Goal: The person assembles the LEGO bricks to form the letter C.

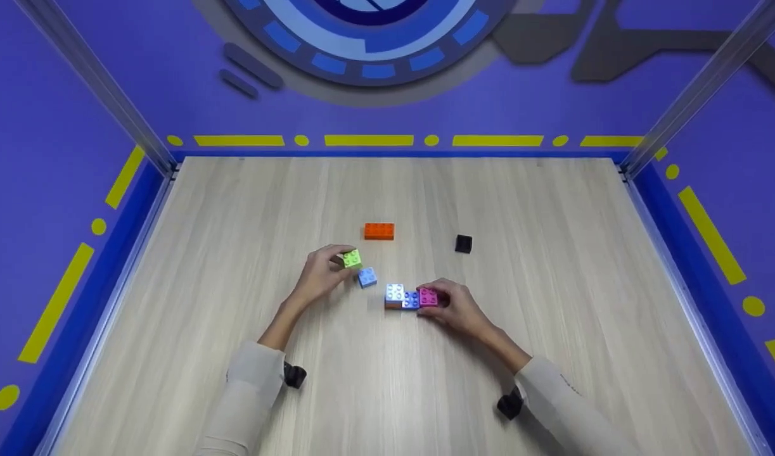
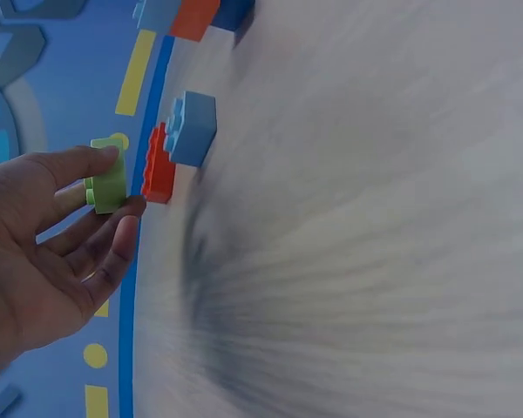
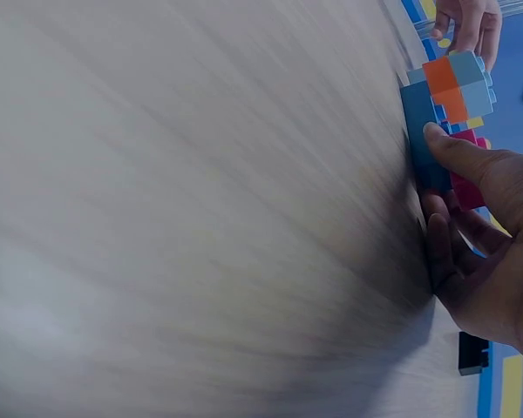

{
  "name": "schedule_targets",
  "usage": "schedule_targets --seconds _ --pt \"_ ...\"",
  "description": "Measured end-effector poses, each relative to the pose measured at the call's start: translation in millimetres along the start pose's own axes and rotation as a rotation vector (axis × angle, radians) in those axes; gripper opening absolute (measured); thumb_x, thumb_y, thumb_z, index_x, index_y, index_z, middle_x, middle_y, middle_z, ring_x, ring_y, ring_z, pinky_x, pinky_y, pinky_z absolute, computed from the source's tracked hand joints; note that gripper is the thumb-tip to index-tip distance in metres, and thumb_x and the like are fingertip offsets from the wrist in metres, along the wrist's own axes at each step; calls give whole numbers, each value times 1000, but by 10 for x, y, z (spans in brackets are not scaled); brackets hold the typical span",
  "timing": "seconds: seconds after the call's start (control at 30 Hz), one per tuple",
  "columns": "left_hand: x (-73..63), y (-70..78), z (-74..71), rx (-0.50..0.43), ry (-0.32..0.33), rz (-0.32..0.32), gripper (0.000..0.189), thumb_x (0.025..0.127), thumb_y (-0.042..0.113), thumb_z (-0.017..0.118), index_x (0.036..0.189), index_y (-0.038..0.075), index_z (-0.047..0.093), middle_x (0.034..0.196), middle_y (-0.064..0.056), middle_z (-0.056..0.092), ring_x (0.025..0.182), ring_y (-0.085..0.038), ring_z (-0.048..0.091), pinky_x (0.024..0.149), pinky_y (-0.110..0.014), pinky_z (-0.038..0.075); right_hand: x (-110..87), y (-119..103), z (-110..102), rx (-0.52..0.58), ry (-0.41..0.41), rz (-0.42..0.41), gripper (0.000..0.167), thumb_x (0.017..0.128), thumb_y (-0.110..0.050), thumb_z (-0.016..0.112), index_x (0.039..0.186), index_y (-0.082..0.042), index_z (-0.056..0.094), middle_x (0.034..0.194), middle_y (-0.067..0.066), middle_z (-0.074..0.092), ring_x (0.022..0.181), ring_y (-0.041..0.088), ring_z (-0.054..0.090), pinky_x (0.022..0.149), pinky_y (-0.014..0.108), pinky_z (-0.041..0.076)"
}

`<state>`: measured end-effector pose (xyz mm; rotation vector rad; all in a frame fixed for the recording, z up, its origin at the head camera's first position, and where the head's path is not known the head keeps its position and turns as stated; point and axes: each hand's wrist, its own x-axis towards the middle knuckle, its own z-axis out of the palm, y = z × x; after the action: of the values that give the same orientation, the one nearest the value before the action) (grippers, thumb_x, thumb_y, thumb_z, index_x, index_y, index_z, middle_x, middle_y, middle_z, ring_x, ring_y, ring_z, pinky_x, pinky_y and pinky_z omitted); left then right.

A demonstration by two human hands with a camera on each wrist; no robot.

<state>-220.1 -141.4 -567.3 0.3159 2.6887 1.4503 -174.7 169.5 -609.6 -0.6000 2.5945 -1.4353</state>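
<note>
A lime brick (image 1: pixel 352 259) is being pinched by the left hand (image 1: pixel 319 277), a light-blue brick (image 1: pixel 367 277) lying beside its fingertips; the right hand (image 1: pixel 460 308) is gripping a pink brick (image 1: pixel 428 297), the right sleeve (image 1: pixel 564 399) showing tiny, illegible marks.

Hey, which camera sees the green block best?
The left wrist view: the green block looks biggest there, pinched in the left hand. The head view shows it smaller, seen from above. I can't spot it in the right wrist view.
</note>
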Motion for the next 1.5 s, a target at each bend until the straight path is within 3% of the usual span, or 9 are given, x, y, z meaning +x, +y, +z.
schedule_targets --seconds 0.37,0.6,0.77,0.9,1.03,1.23,1.4,1.5 --pt "-115 237 98 -46 -139 121 41 89 7 78 128 3 69 122 -15 72 97 -26 70 88 -45 58 -1 18 14 -6 8 -16 42 80 -15 87 119 -5 73 107 9 73 93 13 62 79 22 50" --pt "-174 324 166 -52 -192 153 39 90 14 78 127 6 70 122 -13 72 100 -25 67 83 -35 54 14 -2 -1 5 4 0 42 80 -14 87 119 -5 73 108 10 73 91 9 57 77 19 47" --pt "-197 330 222 -41 -224 187 39 89 16 79 126 5 71 123 -14 73 105 -26 67 92 -46 55 18 -2 7 12 7 -9 41 81 -15 86 119 -4 73 107 10 73 89 9 57 76 20 47" --pt "-208 316 263 -50 -256 181 39 90 16 78 127 5 70 121 -14 73 101 -25 67 91 -54 54 14 11 14 10 13 -8 41 80 -15 87 118 -5 74 105 9 73 88 10 58 75 20 48" --pt "-215 312 288 -45 -260 169 39 90 15 79 127 4 70 122 -14 73 104 -25 67 94 -54 53 7 3 4 14 16 -3 41 80 -15 87 118 -5 74 105 9 73 90 12 60 76 20 48" --pt "-219 335 328 -23 -250 200 40 85 9 81 124 4 71 126 -14 72 114 -28 67 98 -49 53 -1 14 1 7 21 -5 42 80 -14 87 119 -5 73 108 10 74 92 14 62 78 21 50" --pt "-219 336 377 -23 -239 261 40 85 10 82 123 5 72 118 -13 74 94 -27 68 82 -46 57 -4 33 18 8 29 -24 42 79 -12 87 118 -4 74 106 10 74 91 13 62 78 22 50" --pt "-217 341 398 -38 -244 281 41 85 13 82 123 4 71 113 -13 75 88 -30 69 81 -47 58 -6 41 26 8 32 -34 41 80 -13 87 118 -4 73 106 11 74 91 13 61 78 22 50"
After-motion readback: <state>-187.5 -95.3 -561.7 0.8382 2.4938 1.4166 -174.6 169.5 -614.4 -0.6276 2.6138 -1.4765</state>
